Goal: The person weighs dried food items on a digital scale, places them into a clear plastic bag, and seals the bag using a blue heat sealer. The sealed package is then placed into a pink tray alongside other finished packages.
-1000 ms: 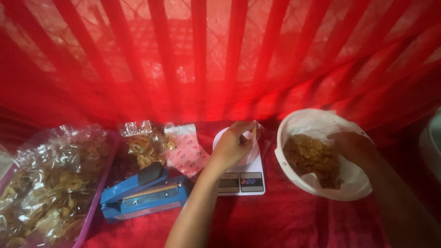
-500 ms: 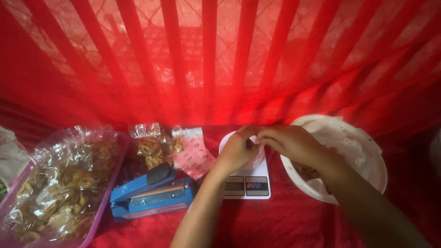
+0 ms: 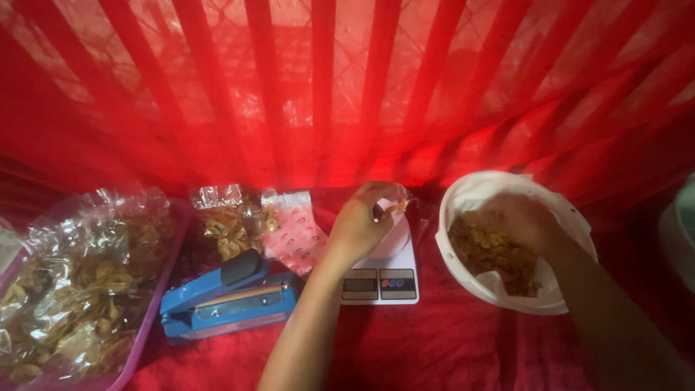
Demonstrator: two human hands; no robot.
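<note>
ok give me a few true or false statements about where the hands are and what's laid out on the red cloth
1. The right hand is inside the white bowl of chips. True.
2. The left hand rests on the blue heat sealer. False: it holds a small clear bag over the white kitchen scale.
3. The sealer lies to the left of the scale. True.
4. The scale stands inside the purple tray. False: it stands on the red cloth, and the tray holds bags of chips.
5. Filled bags lie behind the sealer. True.
</note>
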